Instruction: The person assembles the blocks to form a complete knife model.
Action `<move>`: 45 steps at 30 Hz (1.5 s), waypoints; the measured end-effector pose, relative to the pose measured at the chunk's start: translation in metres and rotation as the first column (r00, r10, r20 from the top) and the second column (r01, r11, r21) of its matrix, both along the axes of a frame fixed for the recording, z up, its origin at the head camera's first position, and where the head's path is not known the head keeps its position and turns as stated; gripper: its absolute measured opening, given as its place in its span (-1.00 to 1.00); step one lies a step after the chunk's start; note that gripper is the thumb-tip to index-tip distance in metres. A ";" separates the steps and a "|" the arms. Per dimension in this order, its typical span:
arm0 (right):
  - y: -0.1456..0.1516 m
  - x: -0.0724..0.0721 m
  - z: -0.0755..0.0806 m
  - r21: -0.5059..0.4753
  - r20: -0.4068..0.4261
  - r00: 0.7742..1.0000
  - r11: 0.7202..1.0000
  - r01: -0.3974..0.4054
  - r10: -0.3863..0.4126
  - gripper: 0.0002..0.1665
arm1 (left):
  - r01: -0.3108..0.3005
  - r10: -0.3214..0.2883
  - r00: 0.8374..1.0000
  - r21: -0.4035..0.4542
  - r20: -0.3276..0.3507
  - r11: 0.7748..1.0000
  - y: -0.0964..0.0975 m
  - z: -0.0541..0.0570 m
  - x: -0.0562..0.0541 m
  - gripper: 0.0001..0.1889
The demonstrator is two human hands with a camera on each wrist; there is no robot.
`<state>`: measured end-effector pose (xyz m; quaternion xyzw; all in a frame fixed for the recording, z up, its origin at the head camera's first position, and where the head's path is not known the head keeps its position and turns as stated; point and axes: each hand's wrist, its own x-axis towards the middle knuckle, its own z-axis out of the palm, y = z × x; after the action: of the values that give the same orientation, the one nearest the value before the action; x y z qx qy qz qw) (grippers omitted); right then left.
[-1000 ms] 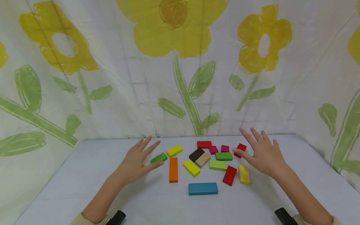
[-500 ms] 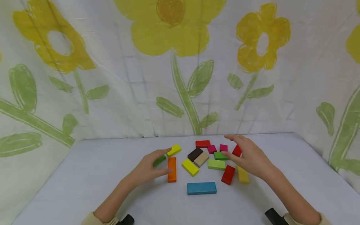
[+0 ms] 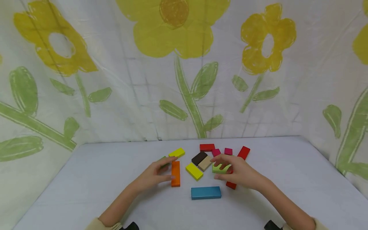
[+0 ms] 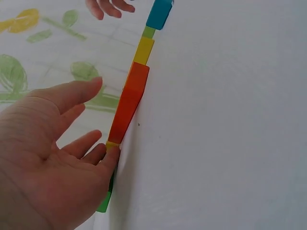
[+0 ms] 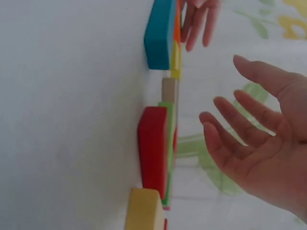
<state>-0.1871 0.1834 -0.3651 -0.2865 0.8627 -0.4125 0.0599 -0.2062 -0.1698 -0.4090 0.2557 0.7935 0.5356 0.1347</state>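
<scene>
My left hand (image 3: 152,176) hovers at the left of the blocks, fingers loosely bent, thumb and fingertips overlapping the upright-lying orange block (image 3: 176,169). A green block (image 3: 162,158) is partly hidden behind it, and a yellow block (image 3: 178,152) lies by its fingertips. In the left wrist view a gap shows between the thumb and the orange block. My right hand (image 3: 241,172) hangs over the light green block (image 3: 218,168) and a red block (image 3: 231,185), partly covering both. The right wrist view shows its fingers apart from the blocks, holding nothing. It hides the pale yellow block (image 5: 143,211) in the head view.
A blue block (image 3: 206,193) lies nearest on the white table (image 3: 161,210). Between the hands are yellow (image 3: 194,171), beige (image 3: 205,163) and dark brown (image 3: 199,157) blocks. Farther back lie red (image 3: 207,147) and pink (image 3: 228,151) ones. A flowered curtain (image 3: 120,121) hangs behind.
Both hands have moved inward from the sides, their spread fingers now more bent. The right hand has also come nearer and lower, uncovering the far-right red block. The blocks stay put.
</scene>
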 end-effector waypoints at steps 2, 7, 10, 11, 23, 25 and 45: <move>-0.003 -0.001 -0.004 -0.013 0.052 0.998 1.000 -0.027 0.028 -0.47 | 0.019 -0.019 1.000 0.002 0.002 1.000 -0.001 -0.003 -0.001 -0.34; -0.010 0.000 -0.010 -0.018 0.167 0.981 0.995 -0.095 0.097 -0.47 | 0.051 -0.051 0.999 -0.045 0.014 0.998 -0.002 -0.006 0.001 -0.39; -0.013 0.001 -0.014 -0.001 0.217 0.969 0.993 -0.121 0.119 -0.47 | 0.063 -0.061 0.998 -0.064 0.035 0.996 -0.002 -0.005 0.002 -0.40; -0.013 0.001 -0.016 0.000 0.224 0.966 0.991 -0.132 0.129 -0.47 | 0.066 -0.063 0.997 -0.072 0.040 0.995 -0.001 -0.004 0.003 -0.40; 0.010 -0.042 -0.097 0.050 0.279 0.950 0.986 -0.161 0.141 -0.48 | 0.024 -0.045 0.996 -0.264 -0.074 0.964 -0.004 0.007 0.003 -0.36; 0.010 -0.043 -0.097 0.053 0.285 0.949 0.986 -0.160 0.139 -0.51 | 0.034 -0.063 0.994 -0.279 -0.094 0.960 -0.005 0.008 0.003 -0.37; -0.019 0.003 -0.023 0.063 0.242 0.970 0.997 -0.048 0.032 -0.64 | -0.035 -0.002 0.993 -0.322 -0.116 0.946 -0.015 0.011 0.009 -0.68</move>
<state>-0.1842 0.1641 -0.3878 -0.2495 0.8567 -0.4132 0.1822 -0.1977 -0.1848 -0.3982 0.2537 0.8790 0.3839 0.1245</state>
